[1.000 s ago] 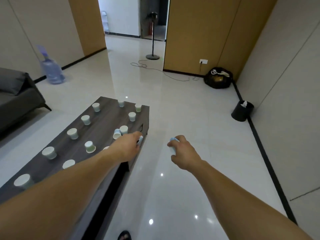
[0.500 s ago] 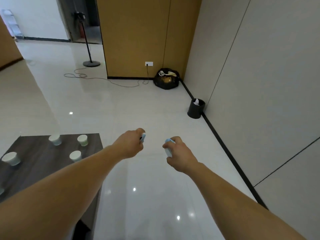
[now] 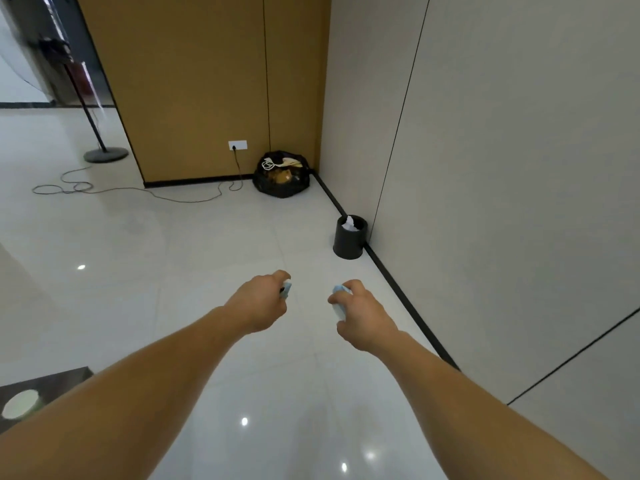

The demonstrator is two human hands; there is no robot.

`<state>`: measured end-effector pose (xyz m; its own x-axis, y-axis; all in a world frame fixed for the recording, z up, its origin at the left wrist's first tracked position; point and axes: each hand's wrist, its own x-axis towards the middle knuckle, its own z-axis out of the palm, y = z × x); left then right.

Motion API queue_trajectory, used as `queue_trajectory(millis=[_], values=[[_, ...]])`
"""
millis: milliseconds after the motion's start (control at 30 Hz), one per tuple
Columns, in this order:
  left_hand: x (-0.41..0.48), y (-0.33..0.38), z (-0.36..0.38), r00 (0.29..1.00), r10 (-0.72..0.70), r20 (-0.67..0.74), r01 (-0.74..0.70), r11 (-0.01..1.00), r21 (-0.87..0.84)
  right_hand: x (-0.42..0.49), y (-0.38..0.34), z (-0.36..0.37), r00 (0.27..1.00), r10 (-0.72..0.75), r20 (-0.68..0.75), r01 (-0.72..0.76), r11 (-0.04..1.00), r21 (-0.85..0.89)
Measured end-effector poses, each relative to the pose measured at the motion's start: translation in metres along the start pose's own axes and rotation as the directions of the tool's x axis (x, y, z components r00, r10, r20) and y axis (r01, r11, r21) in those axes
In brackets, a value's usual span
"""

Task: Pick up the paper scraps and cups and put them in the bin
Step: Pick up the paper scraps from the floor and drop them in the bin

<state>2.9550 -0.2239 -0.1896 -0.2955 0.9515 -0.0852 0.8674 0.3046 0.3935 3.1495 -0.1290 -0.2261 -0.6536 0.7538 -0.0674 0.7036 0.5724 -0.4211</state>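
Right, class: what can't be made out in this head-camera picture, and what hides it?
Head view:
Pale blue item in left hand: mostly covered by that hand.
Pale blue item in right hand: likewise.
Bin contents: its wall hides all but white paper.
Table and its cup: cut by left edge and forearm.
Fan head: blurred.

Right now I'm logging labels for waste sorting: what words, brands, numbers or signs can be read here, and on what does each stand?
No text can be read in this view.
Left cup, gripped by the left hand: mostly hidden, no print shows.
Right cup, gripped by the right hand: likewise.
Black bin: plain.
Wall socket: no legible marking.
Black bag: contents too blurred.
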Motion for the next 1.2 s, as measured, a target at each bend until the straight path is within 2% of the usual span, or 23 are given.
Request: queue_trajectory(millis=[133, 400, 667, 900, 1200], values=[[0.073, 0.019, 0.001, 0.999, 0.017, 0.047, -0.017, 1.0, 0.008, 0.061, 0.038, -0.025, 0.999, 0.043, 0.019, -0.043, 0.999, -0.012], [0.253, 0.014, 0.004, 0.994, 0.047, 0.095, -0.049, 0.999, 0.019, 0.22, 0.095, -0.052, 0.996, 0.09, 0.019, -0.089, 0.995, -0.044], [0.446, 0.008, -0.024, 0.985, 0.117, 0.125, -0.121, 0.993, 0.02, 0.383, 0.14, -0.095, 0.984, 0.17, -0.055, -0.171, 0.985, -0.014], [0.604, 0.033, -0.016, 0.973, 0.156, 0.172, -0.164, 0.986, 0.033, 0.512, 0.204, -0.116, 0.978, 0.204, -0.043, -0.206, 0.978, -0.036], [0.803, 0.069, 0.006, 0.975, 0.065, 0.214, -0.077, 0.996, 0.048, 0.691, 0.321, -0.159, 0.989, 0.146, 0.036, -0.142, 0.985, -0.1]])
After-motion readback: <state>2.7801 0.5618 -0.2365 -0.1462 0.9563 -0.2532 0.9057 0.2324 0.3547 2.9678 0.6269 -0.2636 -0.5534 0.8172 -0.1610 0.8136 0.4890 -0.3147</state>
